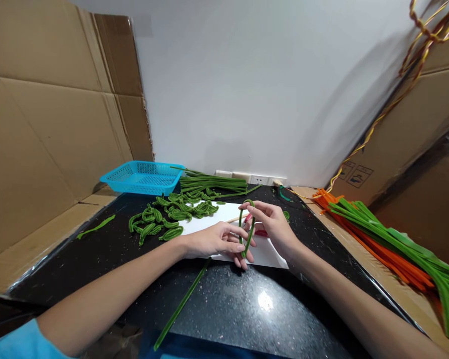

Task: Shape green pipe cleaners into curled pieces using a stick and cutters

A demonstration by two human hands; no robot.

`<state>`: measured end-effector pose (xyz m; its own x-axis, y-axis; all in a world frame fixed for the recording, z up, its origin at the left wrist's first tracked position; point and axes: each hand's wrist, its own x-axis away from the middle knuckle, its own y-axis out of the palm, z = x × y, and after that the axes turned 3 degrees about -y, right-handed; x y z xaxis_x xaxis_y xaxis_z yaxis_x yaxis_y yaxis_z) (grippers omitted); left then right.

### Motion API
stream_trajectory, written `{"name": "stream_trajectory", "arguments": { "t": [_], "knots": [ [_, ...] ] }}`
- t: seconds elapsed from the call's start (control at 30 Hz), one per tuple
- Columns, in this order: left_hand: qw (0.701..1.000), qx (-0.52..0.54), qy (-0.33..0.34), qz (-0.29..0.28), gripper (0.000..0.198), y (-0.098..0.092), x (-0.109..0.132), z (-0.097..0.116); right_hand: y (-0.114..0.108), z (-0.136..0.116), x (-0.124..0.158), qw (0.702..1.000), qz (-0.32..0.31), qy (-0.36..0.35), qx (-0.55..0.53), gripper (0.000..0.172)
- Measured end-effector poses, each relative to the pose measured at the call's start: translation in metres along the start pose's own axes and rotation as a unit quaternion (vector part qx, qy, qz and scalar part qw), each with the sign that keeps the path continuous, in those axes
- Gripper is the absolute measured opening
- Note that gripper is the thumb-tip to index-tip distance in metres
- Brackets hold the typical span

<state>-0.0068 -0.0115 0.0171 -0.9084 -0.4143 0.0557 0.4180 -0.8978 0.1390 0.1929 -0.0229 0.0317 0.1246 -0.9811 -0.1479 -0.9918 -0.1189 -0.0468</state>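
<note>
A green pipe cleaner [252, 233], bent into a long narrow loop, is held upright between my two hands. My left hand [228, 242] is closed on its lower end, with the thumb and fingers pinching it. At the top of the loop, my right hand [271, 222] grips the bend between thumb and fingertips. Beneath the hands lies a white sheet [200, 223]. Partly hidden behind the fingers are a thin wooden stick [234, 218] and something red [261, 233] whose kind I cannot make out. One straight green pipe cleaner [183, 304] lies near the front edge.
Left of the sheet spreads a pile of coiled green pieces [147, 227]. Behind it are a bundle of straight green pipe cleaners [213, 183] and a blue basket [145, 188]. Orange stems [389, 264] and green stems [396, 239] lie right. Cardboard [52, 99] walls the left side.
</note>
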Motion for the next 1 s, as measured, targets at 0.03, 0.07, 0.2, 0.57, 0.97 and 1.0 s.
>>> {"name": "stream_trajectory", "arguments": {
  "t": [0.03, 0.07, 0.2, 0.57, 0.97, 1.0],
  "knots": [
    [1.000, -0.001, -0.002, -0.001, 0.044, 0.000, 0.000, 0.000, 0.000, 0.000, 0.000, 1.000, 0.000, -0.001, -0.001, 0.042],
    [1.000, -0.001, -0.005, -0.001, 0.044, -0.001, 0.001, 0.000, -0.001, 0.001, 0.000, 1.000, -0.001, -0.003, -0.003, 0.041],
    [1.000, 0.002, -0.012, -0.005, 0.042, -0.001, 0.002, 0.000, -0.001, 0.002, -0.001, 1.000, -0.005, -0.004, -0.009, 0.041],
    [0.999, 0.023, -0.017, 0.038, 0.039, 0.003, 0.001, 0.002, 0.002, -0.002, 0.000, 1.000, 0.011, -0.008, -0.005, 0.044],
    [0.997, 0.067, 0.019, 0.018, 0.044, -0.004, -0.004, -0.011, 0.005, -0.001, 0.000, 1.000, 0.014, -0.018, -0.006, 0.039],
    [0.997, 0.070, 0.022, 0.023, 0.046, -0.004, -0.004, -0.012, 0.006, 0.000, 0.000, 1.000, 0.014, -0.016, -0.009, 0.039]
  ]
}}
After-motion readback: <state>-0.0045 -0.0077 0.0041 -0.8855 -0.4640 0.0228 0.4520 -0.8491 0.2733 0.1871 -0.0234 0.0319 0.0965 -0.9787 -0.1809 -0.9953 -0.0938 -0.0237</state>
